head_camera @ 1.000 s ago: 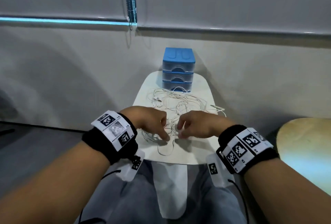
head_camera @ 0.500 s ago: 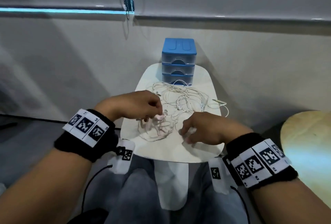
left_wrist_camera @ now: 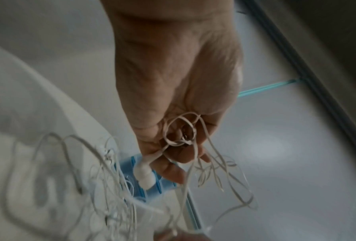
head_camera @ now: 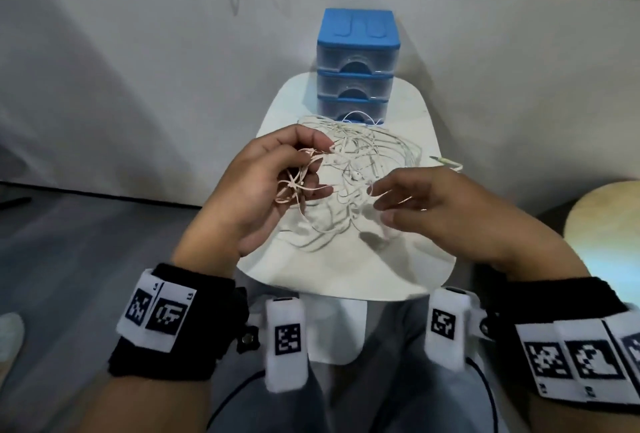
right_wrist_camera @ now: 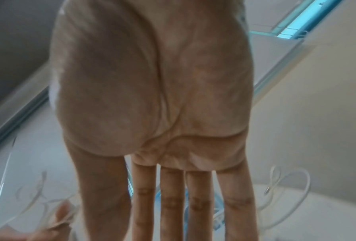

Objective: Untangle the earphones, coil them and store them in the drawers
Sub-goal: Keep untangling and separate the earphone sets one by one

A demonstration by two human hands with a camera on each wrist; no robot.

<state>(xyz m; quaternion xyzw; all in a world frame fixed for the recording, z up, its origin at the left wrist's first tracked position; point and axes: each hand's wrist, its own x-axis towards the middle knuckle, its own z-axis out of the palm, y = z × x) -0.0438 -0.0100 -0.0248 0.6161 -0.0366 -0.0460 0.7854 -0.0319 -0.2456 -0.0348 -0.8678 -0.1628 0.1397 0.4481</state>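
Note:
A tangle of white earphones (head_camera: 360, 162) lies on the small white table (head_camera: 381, 270), in front of a blue three-drawer unit (head_camera: 356, 65) whose drawers are all closed. My left hand (head_camera: 294, 173) is lifted over the table's left side and grips a pinkish earphone cable (head_camera: 298, 176) bunched in its curled fingers; loops and an earbud (left_wrist_camera: 143, 174) hang from that left hand (left_wrist_camera: 181, 143). My right hand (head_camera: 391, 200) hovers over the tangle with fingers (right_wrist_camera: 171, 203) straight and spread, holding nothing.
A jack plug end (head_camera: 446, 162) of a cable trails near the table's right edge. A round pale stool (head_camera: 602, 221) stands to the right. My knees lie under the table's near edge. The grey wall rises behind the drawers.
My left hand has lifted off the table with the pinkish cable bunched in it. My right hand has risen from the tabletop and spread its fingers. The view has moved closer.

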